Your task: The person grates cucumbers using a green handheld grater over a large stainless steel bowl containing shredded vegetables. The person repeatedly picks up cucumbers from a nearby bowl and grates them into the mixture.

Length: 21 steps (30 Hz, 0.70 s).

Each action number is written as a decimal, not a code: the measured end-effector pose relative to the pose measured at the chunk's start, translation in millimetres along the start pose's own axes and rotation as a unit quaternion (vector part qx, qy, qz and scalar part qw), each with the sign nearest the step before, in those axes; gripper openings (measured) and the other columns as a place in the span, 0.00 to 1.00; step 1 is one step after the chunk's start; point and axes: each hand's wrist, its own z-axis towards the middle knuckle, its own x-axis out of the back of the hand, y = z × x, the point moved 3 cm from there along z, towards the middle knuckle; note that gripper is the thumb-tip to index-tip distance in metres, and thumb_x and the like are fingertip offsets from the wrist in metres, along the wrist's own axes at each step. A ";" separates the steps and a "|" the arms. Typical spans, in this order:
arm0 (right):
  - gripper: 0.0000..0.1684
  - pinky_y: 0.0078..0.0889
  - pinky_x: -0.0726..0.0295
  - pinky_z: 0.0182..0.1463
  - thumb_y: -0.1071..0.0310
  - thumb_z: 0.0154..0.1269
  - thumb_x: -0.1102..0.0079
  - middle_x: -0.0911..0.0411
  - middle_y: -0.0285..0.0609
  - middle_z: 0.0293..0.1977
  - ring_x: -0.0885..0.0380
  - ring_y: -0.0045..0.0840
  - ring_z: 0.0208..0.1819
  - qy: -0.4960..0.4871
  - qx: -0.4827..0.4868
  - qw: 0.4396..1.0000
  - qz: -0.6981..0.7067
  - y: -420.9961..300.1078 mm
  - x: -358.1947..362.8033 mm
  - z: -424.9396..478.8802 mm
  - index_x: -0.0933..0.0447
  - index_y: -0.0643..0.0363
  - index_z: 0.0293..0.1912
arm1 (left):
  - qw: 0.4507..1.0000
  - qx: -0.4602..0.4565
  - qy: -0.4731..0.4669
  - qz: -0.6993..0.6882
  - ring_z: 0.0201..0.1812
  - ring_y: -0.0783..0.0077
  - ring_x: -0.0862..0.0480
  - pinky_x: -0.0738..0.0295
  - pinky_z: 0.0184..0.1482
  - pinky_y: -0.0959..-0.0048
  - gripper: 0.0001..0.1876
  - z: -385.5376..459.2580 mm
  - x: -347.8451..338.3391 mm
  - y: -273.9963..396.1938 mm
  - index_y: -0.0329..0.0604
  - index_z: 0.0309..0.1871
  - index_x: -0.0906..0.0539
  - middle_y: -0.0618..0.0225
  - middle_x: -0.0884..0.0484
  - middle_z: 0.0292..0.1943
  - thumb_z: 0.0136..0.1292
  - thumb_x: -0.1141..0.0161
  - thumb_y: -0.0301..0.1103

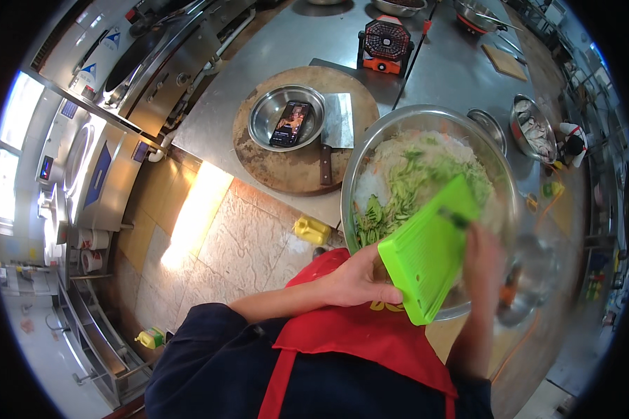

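My left hand (359, 280) grips the near end of a bright green plastic vegetable grater (430, 256), tilted over a large steel bowl (350, 209). Shredded green vegetable (398, 201), which looks like cucumber, lies in that bowl on a pale, whitish shredded heap (398, 149) with a few orange shreds. At the grater's right edge is my right hand (482, 256), blurred by motion. A small dark piece (453, 217) shows on the grater by its fingertips. The blur hides whether the fingers hold this piece.
Left of the bowl, a round wooden chopping board (272, 175) carries a cleaver (338, 123) and a small steel bowl (257, 118) with a phone (291, 124) in it. An orange-black fan (385, 47) stands beyond. A yellow jug (312, 230) is on the floor. Steel bowls (527, 262) lie at right.
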 end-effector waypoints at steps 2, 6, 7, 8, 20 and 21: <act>0.10 0.42 0.24 0.44 0.71 0.66 0.44 0.20 0.52 0.37 0.20 0.44 0.38 0.008 -0.034 0.999 -0.021 33.8 -17.9 9.2 0.21 0.65 0.45 | 1.000 0.024 -0.005 -0.017 0.66 0.71 0.32 0.34 0.67 0.65 0.46 0.3 -3.4 -0.4 0.41 0.74 0.46 0.66 0.33 0.67 0.57 0.28 0.29; 0.11 0.44 0.24 0.45 0.68 0.67 0.45 0.20 0.53 0.38 0.20 0.46 0.40 -0.012 0.002 0.996 0.090 -28.3 46.5 -10.8 0.21 0.64 0.45 | 1.000 0.004 0.018 -0.013 0.65 0.71 0.30 0.32 0.65 0.66 0.44 -4.0 -1.1 -5.4 0.40 0.72 0.44 0.66 0.31 0.65 0.56 0.28 0.27; 0.11 0.44 0.24 0.45 0.68 0.67 0.44 0.20 0.53 0.38 0.21 0.46 0.40 0.003 0.025 0.994 0.104 -41.2 46.3 -14.2 0.21 0.64 0.45 | 1.000 -0.016 0.018 0.015 0.64 0.71 0.29 0.31 0.65 0.67 0.43 0.1 3.7 -3.5 0.40 0.72 0.43 0.66 0.30 0.64 0.56 0.28 0.27; 0.11 0.44 0.25 0.44 0.67 0.67 0.44 0.20 0.53 0.38 0.21 0.47 0.39 0.016 0.040 0.992 0.115 -49.8 48.7 -18.7 0.21 0.63 0.45 | 0.999 0.001 0.024 0.024 0.63 0.71 0.28 0.30 0.64 0.67 0.43 1.8 5.3 1.2 0.40 0.72 0.42 0.65 0.29 0.63 0.56 0.28 0.27; 0.08 0.41 0.24 0.42 0.71 0.64 0.42 0.20 0.52 0.36 0.20 0.46 0.39 0.047 0.018 0.996 0.069 -38.6 34.8 -13.6 0.20 0.62 0.43 | 0.999 0.033 0.023 0.021 0.61 0.72 0.26 0.28 0.62 0.67 0.38 -1.3 -1.9 9.3 0.38 0.69 0.38 0.64 0.26 0.61 0.56 0.30 0.22; 0.08 0.41 0.24 0.42 0.71 0.64 0.42 0.20 0.52 0.36 0.20 0.46 0.39 0.049 -0.013 0.998 0.044 -22.6 19.3 -11.8 0.20 0.62 0.43 | 0.999 0.041 0.031 0.013 0.62 0.72 0.27 0.28 0.62 0.67 0.40 -1.7 -4.5 8.9 0.38 0.70 0.40 0.65 0.28 0.63 0.56 0.30 0.23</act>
